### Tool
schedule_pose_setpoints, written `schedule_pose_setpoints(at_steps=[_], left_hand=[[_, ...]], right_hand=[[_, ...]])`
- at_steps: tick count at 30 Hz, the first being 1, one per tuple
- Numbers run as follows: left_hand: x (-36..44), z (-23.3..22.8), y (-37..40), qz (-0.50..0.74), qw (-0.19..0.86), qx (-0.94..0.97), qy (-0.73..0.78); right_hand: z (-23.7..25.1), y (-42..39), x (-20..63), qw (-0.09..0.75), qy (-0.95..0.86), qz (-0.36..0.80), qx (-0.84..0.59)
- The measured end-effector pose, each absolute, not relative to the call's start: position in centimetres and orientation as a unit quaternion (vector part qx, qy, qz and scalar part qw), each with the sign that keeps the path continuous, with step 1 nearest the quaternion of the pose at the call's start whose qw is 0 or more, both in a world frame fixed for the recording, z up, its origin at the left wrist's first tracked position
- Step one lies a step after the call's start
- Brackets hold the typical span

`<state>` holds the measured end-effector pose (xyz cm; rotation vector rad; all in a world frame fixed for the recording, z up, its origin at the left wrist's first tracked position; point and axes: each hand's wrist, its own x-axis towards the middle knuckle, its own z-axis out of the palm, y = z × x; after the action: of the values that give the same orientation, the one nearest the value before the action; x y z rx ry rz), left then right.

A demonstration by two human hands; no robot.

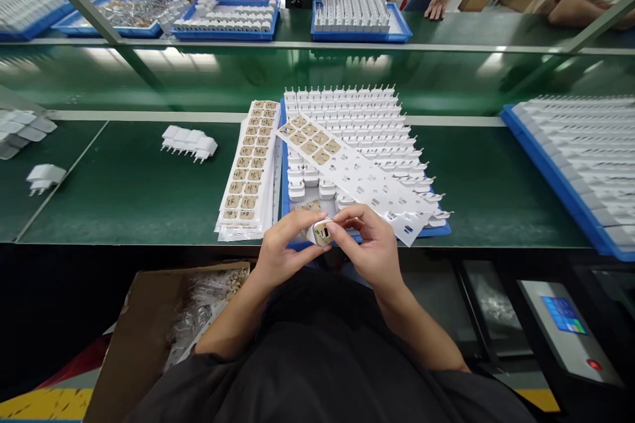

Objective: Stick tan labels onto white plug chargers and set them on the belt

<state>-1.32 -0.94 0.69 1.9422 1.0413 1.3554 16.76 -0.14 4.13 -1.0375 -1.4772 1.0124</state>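
Green bench top [124, 198] runs across the view, a shelf behind it with co-workers' hands at blue trays. At left, loose white adapters [189, 143] lie in a short row, well apart from the work. Next right, a stack of label sheets [249, 168] sits just beside the blue tray [436, 230] of white plug adapters [357, 115], with a half-used label sheet [357, 175] laid slantwise over them.

Left hand [280, 248] and right hand [370, 248] meet at the bench's near edge, fingertips of both clamped on one white adapter [322, 232]; a tan label seems to sit on its face, though blur makes that uncertain.

Adapter looks light, rigid, smooth plastic, likely slick on the flat faces; best held by the side walls, clear of the label face and the prongs. Label itself would be thin and easy to crease.

Room: open bench at left of the sheets and right of the tray, up to a second tray [555, 175] at far right. Near edge drops to a cardboard box [139, 324] below left.
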Motion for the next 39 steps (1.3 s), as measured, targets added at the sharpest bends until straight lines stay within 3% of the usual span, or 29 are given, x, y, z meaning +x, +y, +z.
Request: schedule_pose_setpoints(at_steps=[6,13,15,19,23,29,39], left_hand=[[-1.4,0.7,-1.0,0.503,0.258,0.726,0.392],[-1.1,0.4,-1.1,0.545,0.23,0.707,0.388],[-1.0,0.0,-1.2,0.567,0.243,0.685,0.388],[-0.8,-0.4,-1.2,0.592,0.269,0.655,0.386],[-0.4,-0.6,-1.1,0.608,0.273,0.643,0.378],[0.2,-1.3,-1.0,0.618,0.243,0.639,0.389],[1.0,-0.9,-0.7,0.602,0.086,0.701,0.372]], right_hand=[[4.3,-0.3,16.5,0.503,-0.64,0.375,-0.444],[4.5,0.0,16.5,0.504,-0.707,0.161,-0.47],[4.4,0.2,16.9,0.51,-0.689,0.227,-0.462],[3.9,0.2,17.2,0.482,-0.628,0.479,-0.379],[3.3,-0.1,16.6,0.491,-0.554,0.585,-0.331],[2.9,-0.5,15.3,0.503,-0.536,0.584,-0.345],[2.8,-0.3,13.9,0.568,-0.499,0.544,-0.364]])
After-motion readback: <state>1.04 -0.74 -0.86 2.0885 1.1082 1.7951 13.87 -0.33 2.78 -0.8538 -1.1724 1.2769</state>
